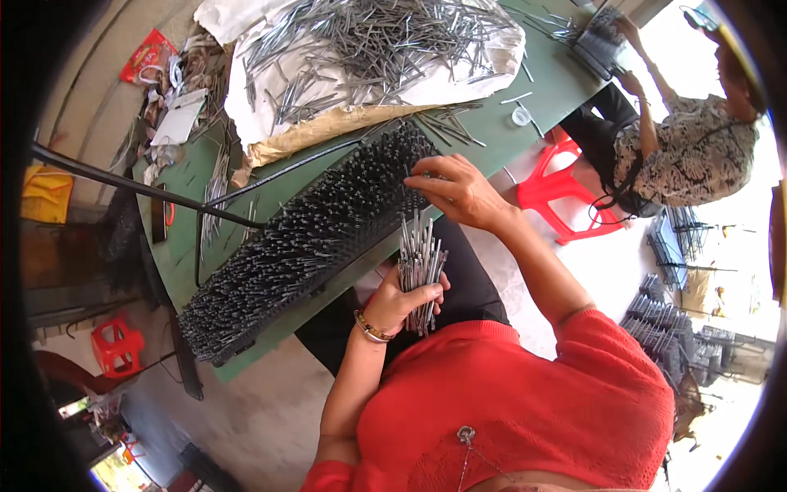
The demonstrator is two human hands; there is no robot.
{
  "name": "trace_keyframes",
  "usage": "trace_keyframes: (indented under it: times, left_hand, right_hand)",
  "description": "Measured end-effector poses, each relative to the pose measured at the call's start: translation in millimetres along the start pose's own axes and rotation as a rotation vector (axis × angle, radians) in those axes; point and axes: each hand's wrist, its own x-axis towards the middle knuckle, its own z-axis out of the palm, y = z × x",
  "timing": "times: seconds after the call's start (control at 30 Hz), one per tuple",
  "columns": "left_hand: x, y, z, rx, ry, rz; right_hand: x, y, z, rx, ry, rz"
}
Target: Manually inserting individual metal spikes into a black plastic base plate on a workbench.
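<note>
On the green counter [525, 86], a long black board [311, 238] bristling with upright metal pins lies slantwise, one end near the person's lap, the other reaching toward a heap of loose pins.

- Left hand [402, 299]: clenched around a bundle of pins [420, 262], held upright just below the counter's edge. Grip sits low on the bundle, so the tops fan out and single pins are easy to pick off. A bracelet shows at the wrist.
- Right hand [459, 193]: fingers pinched together at the near upper end of the board, touching the pin tips there. Whether a pin sits between the fingertips cannot be told.
- Bundle is kept just beside the working end of the board, so the reach between the two hands is short.
- Pile of pins [385, 41] rests on white sheeting [246, 98] at the far side of the counter, well apart from both hands.
- Another person [689, 156] sits at the far right on a red stool [557, 193], hands on a second black board [598, 37].
</note>
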Motion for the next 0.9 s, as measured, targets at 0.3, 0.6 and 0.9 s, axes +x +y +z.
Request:
trace_keyframes:
  times: [0.3, 0.6, 0.9]
  left_hand:
    - [-15, -6, -7, -0.071, -0.012, -0.011]
    - [-22, -8, -8, -0.105, -0.057, -0.056]
    - [-9, -8, -2, -0.107, 0.039, 0.008]
  right_hand:
    - [-7, -10, -1, -0.209, -0.036, -0.140]
    - [-5, -18, -6, -0.167, -0.079, -0.104]
    - [15, -3, 1, -0.002, 0.296, 0.229]
